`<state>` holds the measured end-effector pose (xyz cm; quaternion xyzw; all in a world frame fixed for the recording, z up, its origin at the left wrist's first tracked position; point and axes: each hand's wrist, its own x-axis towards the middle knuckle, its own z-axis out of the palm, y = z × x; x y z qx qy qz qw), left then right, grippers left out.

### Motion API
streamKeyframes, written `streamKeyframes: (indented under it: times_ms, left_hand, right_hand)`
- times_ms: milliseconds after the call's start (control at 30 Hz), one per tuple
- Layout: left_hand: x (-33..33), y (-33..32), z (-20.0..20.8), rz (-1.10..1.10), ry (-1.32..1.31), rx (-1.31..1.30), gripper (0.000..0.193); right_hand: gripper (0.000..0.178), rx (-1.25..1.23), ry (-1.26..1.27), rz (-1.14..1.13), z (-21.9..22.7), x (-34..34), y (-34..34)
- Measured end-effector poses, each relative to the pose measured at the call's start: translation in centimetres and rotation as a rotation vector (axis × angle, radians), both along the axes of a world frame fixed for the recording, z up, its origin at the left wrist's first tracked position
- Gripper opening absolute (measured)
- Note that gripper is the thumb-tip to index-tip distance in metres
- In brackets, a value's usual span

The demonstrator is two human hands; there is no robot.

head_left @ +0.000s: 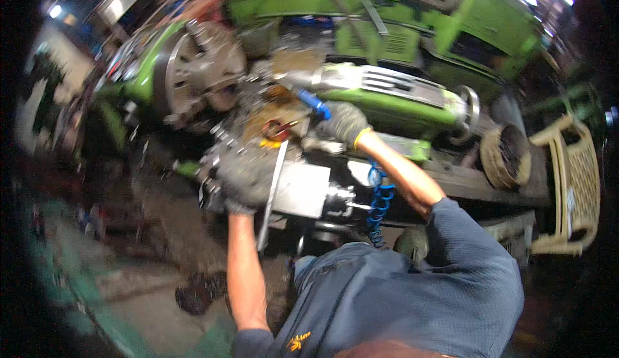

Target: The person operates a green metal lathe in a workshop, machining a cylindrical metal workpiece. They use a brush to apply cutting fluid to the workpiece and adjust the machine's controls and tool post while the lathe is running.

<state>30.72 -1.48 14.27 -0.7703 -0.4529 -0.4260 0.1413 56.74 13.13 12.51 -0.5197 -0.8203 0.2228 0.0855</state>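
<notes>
My right hand (346,124), in a grey knit glove with a yellow cuff, is closed around a blue air blow gun (312,101). Its nozzle points up and left toward the lathe chuck (205,68). A coiled blue hose (379,198) hangs below my right forearm. My left hand (247,179), gloved too, is over the metal parts at the left of the lathe carriage; its fingers are smeared by motion. Just right of it a long metal bar (273,193) slants across a flat grey plate (302,189). Behind the plate lies a red, ring-shaped item (277,129) with yellow beside it.
The green tailstock (393,106) with its handwheel (472,114) stands beyond my right arm. Farther right are a round container (506,158) with dark contents and a beige plastic chair (570,184). Another green machine (387,39) runs along the back. Metal chips are scattered near the chuck.
</notes>
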Motion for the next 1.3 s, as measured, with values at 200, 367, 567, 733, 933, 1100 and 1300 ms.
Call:
streamKeyframes:
  times_ms: [200, 367, 567, 733, 933, 1100, 1300]
  left_hand:
    - [0.1, -1.9, -3.5, 0.099, -0.127, -0.179, 0.012]
    - [-0.2, -0.6, -3.8, 0.042, -0.14, -0.047, 0.018]
    - [-2.0, -1.2, -3.8, 0.107, -0.036, -0.143, 0.019]
    - [0.6, -0.9, -1.8, 0.088, -0.067, -0.112, 0.019]
    - [1.2, -1.7, 0.0, 0.1, -0.022, -0.158, 0.016]
    - [1.2, -1.5, -1.2, 0.143, -0.081, -0.176, 0.015]
    - [1.7, -1.2, 0.5, 0.11, -0.035, -0.103, 0.008]
  right_hand:
    - [0.047, 0.073, 0.221, -0.36, -3.3, 15.0, -12.9]
    - [0.028, 0.209, 1.187, -1.002, -12.5, 24.4, -24.2]
    - [0.034, 0.158, 1.233, -1.374, -20.7, 37.5, -16.9]
    - [0.03, 0.332, 0.429, -1.271, -19.1, 41.3, -5.9]
    - [0.041, 0.0, -0.1, -1.218, -24.9, 41.5, -3.1]
    - [0.049, 0.422, -0.303, -0.981, -28.7, 43.6, -6.4]
    - [0.036, 0.364, 0.156, -1.147, -20.5, 35.5, -14.5]
